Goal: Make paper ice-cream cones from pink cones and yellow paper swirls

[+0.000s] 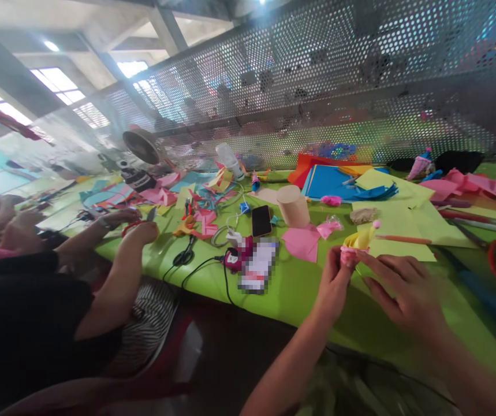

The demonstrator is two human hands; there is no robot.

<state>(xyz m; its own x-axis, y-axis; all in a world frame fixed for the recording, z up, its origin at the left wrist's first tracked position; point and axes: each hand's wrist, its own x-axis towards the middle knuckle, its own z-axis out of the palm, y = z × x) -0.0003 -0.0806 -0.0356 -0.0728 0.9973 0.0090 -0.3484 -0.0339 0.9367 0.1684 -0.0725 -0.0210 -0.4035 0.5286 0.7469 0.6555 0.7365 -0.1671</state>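
Note:
A small yellow paper cone hat (359, 237) with a pink pompom at its tip and a pink fluffy trim (349, 253) round its base lies tilted over the green table. My left hand (333, 283) is closed on it, thumb and fingers pinching the trimmed base. With its index fingertip against the trim, my right hand (407, 286) has its fingers stretched out and the thumb apart below. A thin light strand hangs between the two hands. Just behind the hat lie an orange pencil (403, 238) and yellow-green paper sheets (410, 208).
A co-worker's hands (141, 231) hold red-handled scissors at left. Phones (261, 221), cables, a beige cylinder (293, 206), pink paper (300, 242) and blue sheets (329, 184) cover the table. Another cone hat (419, 166) stands at back right. A perforated metal partition (273, 98) rises behind.

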